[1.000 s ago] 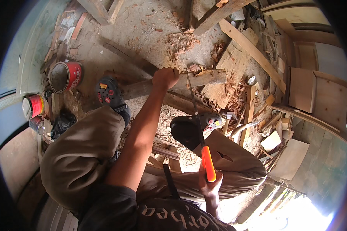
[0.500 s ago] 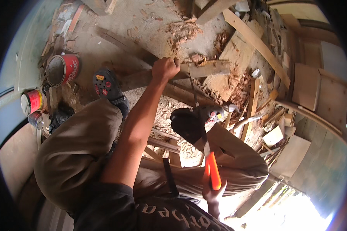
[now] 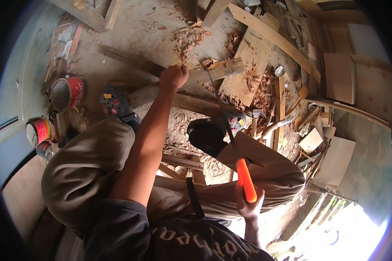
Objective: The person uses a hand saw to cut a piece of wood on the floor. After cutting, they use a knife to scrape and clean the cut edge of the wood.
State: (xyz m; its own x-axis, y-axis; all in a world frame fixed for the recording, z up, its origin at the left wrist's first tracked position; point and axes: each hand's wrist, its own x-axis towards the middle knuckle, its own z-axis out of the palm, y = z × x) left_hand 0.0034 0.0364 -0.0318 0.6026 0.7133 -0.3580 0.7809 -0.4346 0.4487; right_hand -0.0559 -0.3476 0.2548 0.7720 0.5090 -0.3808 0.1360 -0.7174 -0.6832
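Observation:
My left hand (image 3: 174,77) is closed on a wooden plank (image 3: 225,70) that lies slanted across other lumber on the ground. In my right hand (image 3: 250,203) is a handsaw, gripped by its orange handle (image 3: 247,180). The saw's thin dark blade (image 3: 228,127) runs from the handle past my right shoe (image 3: 207,135) and meets the plank to the right of my left hand. Another dark beam (image 3: 196,104) passes underneath the plank. My left shoe (image 3: 114,103) rests close to the plank's left end.
A red can (image 3: 77,92) and a smaller red-and-yellow can (image 3: 40,132) stand on the left. Wood chips (image 3: 263,91), a long board (image 3: 276,40) and scrap pieces (image 3: 311,142) lie on the right. A wooden-handled tool (image 3: 279,124) lies among the scraps.
The orange handle and my right hand have moved forward, away from my body, pushing the saw blade along. My left hand stays on the plank. The whole view has shifted slightly.

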